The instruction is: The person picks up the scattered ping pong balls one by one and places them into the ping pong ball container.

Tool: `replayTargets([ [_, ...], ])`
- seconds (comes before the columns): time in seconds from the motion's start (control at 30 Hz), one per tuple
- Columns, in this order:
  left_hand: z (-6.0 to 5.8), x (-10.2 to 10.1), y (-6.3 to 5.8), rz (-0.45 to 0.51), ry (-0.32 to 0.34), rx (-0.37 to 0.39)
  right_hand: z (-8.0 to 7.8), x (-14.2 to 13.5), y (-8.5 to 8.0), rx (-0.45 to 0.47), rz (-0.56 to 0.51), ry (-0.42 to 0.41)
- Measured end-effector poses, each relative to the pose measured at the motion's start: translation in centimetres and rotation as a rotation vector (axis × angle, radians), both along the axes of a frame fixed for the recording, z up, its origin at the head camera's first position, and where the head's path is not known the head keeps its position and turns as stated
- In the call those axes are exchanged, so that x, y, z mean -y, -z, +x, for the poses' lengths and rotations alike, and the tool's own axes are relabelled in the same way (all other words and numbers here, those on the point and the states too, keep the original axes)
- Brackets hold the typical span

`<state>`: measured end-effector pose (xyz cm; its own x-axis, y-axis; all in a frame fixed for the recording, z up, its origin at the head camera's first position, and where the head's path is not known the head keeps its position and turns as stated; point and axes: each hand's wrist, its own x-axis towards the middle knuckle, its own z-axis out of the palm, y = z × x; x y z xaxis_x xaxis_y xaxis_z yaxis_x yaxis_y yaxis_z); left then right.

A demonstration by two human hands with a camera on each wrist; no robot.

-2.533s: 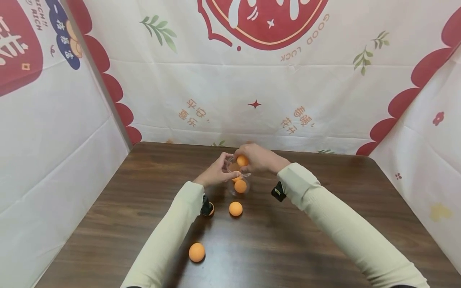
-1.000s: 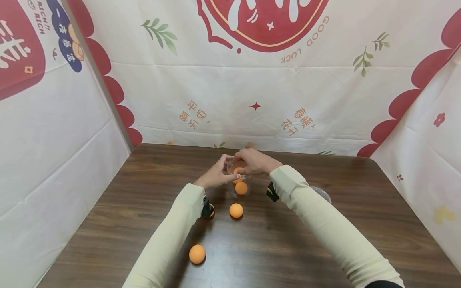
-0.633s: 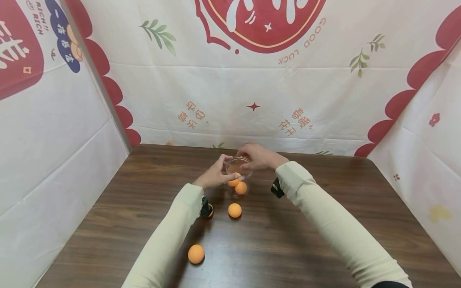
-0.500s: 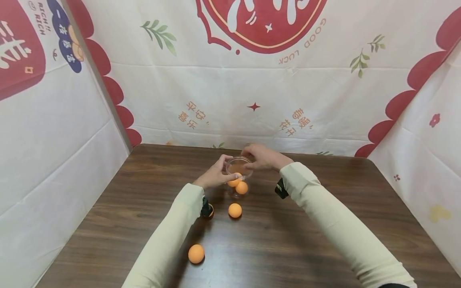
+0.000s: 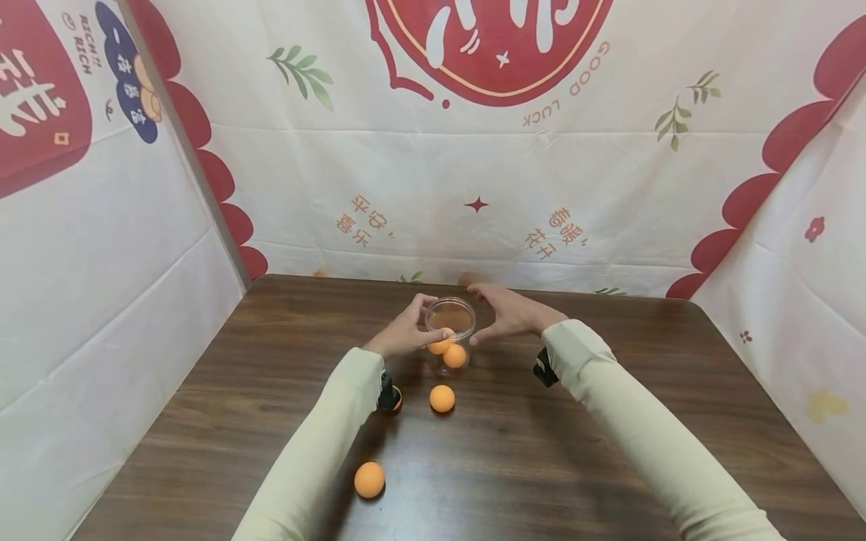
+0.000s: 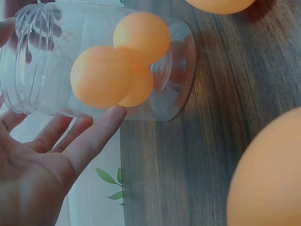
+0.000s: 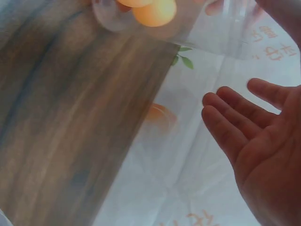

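Clear jar [image 6: 59, 70], upper left of left-wrist frame: judged light, stiff, slick (likely plastic). Best hold: neck [image 6: 33, 77]. My left hand [image 5: 404, 330] grips there; my right hand [image 5: 512, 312], fingers extended, holds nothing.

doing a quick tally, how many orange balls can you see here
6: three balls in the clear jar, one ball on the table in front of it, another ball nearer the viewer, and a ball mostly hidden by the left-wrist camera. More could be hidden.
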<state>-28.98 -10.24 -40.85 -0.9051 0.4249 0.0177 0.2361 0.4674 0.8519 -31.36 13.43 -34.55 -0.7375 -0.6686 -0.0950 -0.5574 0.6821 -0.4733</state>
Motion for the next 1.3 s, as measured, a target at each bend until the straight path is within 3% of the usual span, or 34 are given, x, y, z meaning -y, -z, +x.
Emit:
replayTargets([
  [0.33,0.1,-0.1,0.1,0.0,0.0,0.011,0.1,0.5,3.3,0.003,-0.148,0.05],
  [0.53,0.0,-0.1,0.6,0.021,0.02,0.038,0.1,1.4,4.7,-0.016,-0.19,0.024],
  [0.93,-0.4,0.2,-0.1,0.019,0.028,0.043,-0.3,2.2,4.1,-0.002,-0.159,0.009],
  [1.3,-0.7,0.4,0.0,0.015,0.02,0.05,-0.8,2.0,3.4,0.085,-0.108,0.055],
])
